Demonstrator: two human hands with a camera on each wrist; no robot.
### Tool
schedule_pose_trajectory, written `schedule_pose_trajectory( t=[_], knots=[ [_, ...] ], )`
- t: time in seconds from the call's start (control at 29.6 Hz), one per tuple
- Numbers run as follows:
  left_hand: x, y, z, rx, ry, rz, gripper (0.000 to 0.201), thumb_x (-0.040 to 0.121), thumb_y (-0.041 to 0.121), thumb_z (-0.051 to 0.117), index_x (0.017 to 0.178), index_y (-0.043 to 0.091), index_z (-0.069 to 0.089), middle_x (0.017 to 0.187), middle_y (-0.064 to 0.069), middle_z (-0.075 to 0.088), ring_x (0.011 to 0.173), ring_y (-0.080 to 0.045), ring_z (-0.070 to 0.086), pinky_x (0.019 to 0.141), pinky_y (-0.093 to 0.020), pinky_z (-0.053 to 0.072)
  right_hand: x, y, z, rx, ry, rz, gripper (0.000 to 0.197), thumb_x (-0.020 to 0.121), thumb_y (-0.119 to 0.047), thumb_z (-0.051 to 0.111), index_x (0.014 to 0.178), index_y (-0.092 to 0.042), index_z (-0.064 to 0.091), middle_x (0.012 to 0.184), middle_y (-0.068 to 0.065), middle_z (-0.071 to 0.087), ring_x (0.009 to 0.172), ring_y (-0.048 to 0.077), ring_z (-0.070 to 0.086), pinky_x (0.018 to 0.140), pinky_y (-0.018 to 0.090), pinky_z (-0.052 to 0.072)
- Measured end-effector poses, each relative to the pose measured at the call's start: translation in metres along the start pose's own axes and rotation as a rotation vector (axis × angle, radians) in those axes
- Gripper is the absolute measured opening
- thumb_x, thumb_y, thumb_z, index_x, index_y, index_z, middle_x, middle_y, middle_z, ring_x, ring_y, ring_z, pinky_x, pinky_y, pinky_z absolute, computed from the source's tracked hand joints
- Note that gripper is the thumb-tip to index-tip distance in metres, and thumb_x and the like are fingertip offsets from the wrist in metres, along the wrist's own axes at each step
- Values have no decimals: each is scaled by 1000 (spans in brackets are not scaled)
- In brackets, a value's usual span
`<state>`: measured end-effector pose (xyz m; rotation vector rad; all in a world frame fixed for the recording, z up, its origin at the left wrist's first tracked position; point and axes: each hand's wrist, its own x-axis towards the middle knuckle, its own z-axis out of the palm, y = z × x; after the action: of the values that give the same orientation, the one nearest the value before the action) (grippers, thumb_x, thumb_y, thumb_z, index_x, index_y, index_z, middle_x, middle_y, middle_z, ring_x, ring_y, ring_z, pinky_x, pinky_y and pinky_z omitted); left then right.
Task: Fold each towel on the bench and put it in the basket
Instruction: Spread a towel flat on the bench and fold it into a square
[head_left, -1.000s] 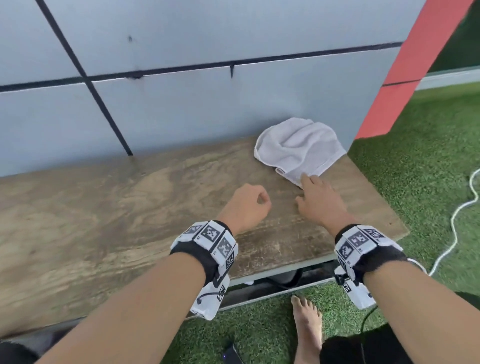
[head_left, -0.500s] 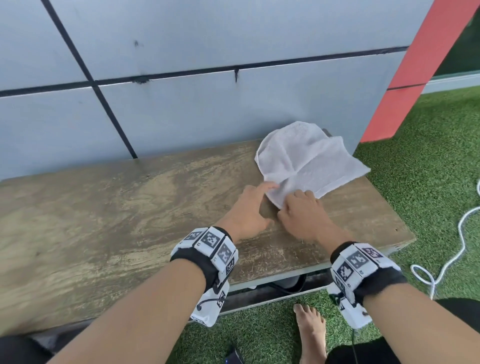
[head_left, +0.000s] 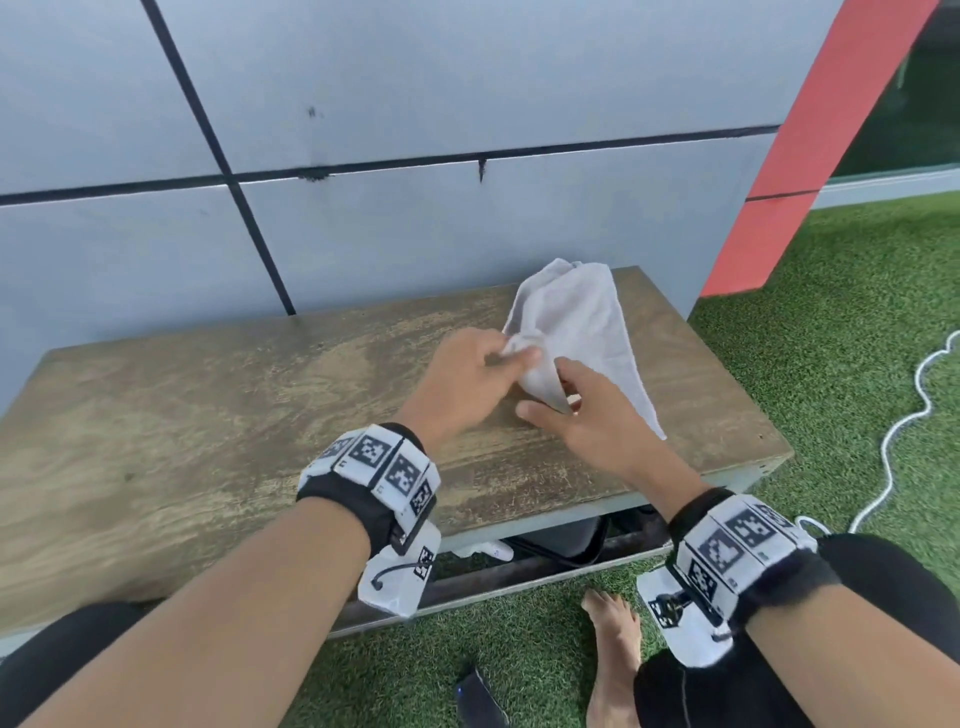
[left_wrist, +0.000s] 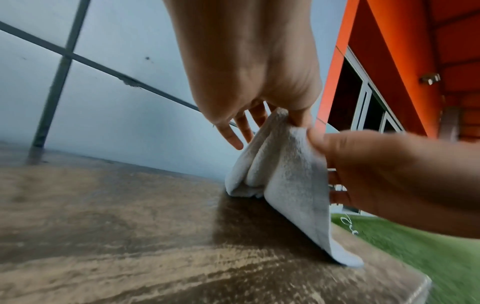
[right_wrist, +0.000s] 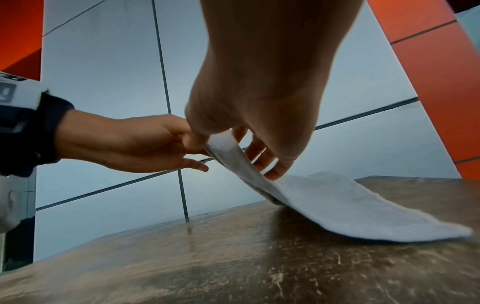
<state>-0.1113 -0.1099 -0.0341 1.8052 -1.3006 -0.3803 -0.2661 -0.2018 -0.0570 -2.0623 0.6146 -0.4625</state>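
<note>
A small white towel (head_left: 576, 322) lies at the right end of the wooden bench (head_left: 208, 431), its near edge lifted off the wood. My left hand (head_left: 511, 358) pinches that raised edge on the left between thumb and forefinger. My right hand (head_left: 563, 402) pinches the same edge a little nearer to me. In the left wrist view the towel (left_wrist: 291, 181) hangs as a creased tent from both pinches, its lower corner resting on the bench. In the right wrist view the towel (right_wrist: 337, 205) slopes from my fingers down onto the wood. No basket is in view.
A grey panelled wall (head_left: 415, 156) rises directly behind the bench, with a red pillar (head_left: 810, 156) at the right. Green artificial grass (head_left: 831, 364) surrounds the bench end, with a white cord (head_left: 893, 436) on it. My bare foot (head_left: 615, 649) and a dark object (head_left: 480, 699) are below the bench front.
Both hands came to the towel's near edge, pinched it and lifted it off the bench; the towel has drawn into a narrower, creased shape.
</note>
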Motion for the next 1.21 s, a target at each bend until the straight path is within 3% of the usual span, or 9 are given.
schedule_pose_trajectory(
  t=[0.1, 0.37, 0.64, 0.71, 0.84, 0.94, 1.05, 1.08, 1.21],
  knots=[
    [-9, 8, -25, -118, 95, -41, 57, 96, 41, 62, 73, -10, 53, 53, 0, 35, 44, -10, 26, 44, -18, 20, 2, 0, 2, -161, 10, 27, 7, 96, -25, 64, 92, -27, 59, 90, -8, 66, 85, 12, 59, 71, 27, 40],
    [-32, -10, -85, -166, 277, -127, 53, 97, 37, 62, 66, 0, 39, 61, -5, 32, 54, -12, 30, 48, -23, 24, 15, -29, 5, -227, 34, 0, 30, 102, -25, 53, 74, -16, 46, 66, -5, 46, 60, 10, 40, 54, 23, 26],
    [-49, -19, -122, -98, 371, -220, 54, 95, 46, 61, 66, 12, 32, 64, -3, 23, 56, -13, 25, 49, -24, 18, 21, -39, -6, -321, 39, -29, 33, 100, -24, 57, 70, -13, 49, 65, -3, 48, 62, 15, 43, 61, 33, 31],
    [-50, -21, -122, -132, 315, -253, 62, 91, 56, 59, 69, 2, 38, 66, -7, 32, 59, -17, 33, 53, -30, 29, 20, -39, -4, -300, 59, -14, 13, 97, -27, 63, 91, -16, 64, 84, -6, 62, 78, 13, 56, 71, 30, 40],
    [-46, -2, -103, -90, 109, -197, 52, 95, 50, 59, 68, 7, 47, 60, 0, 39, 57, -12, 37, 51, -29, 30, 15, -67, 16, -130, -10, -114, 53, 85, -40, 77, 131, -28, 56, 120, -16, 62, 108, 2, 57, 91, 19, 43],
    [-44, 14, -88, -99, -67, -116, 42, 96, 40, 62, 69, 8, 62, 58, 11, 52, 54, -4, 43, 53, -18, 32, 18, -87, 22, -155, -61, -202, 25, 86, -32, 77, 108, -28, 65, 96, -17, 66, 86, -6, 58, 75, 15, 42],
    [-45, 14, -88, -117, -140, -68, 5, 89, 37, 73, 91, 33, 72, 81, 22, 72, 75, 9, 65, 67, -11, 47, 17, -92, 10, -230, -62, -210, 17, 90, -31, 71, 88, -14, 67, 75, -3, 64, 67, 13, 56, 64, 31, 41],
    [-45, 11, -91, -86, -163, -55, 17, 85, 40, 76, 101, 34, 72, 90, 21, 74, 81, 6, 67, 70, -13, 48, 16, -90, 6, -213, -45, -204, 20, 92, -31, 69, 92, -11, 68, 78, 4, 67, 69, 18, 58, 65, 34, 43],
    [-50, -16, -98, 232, -305, -148, 48, 91, 48, 66, 75, 3, 62, 57, 5, 47, 48, -15, 37, 53, -31, 29, 14, -72, -20, -74, 253, -157, 22, 97, -26, 63, 91, -5, 63, 75, 4, 56, 67, 14, 47, 61, 29, 36]
  ],
)
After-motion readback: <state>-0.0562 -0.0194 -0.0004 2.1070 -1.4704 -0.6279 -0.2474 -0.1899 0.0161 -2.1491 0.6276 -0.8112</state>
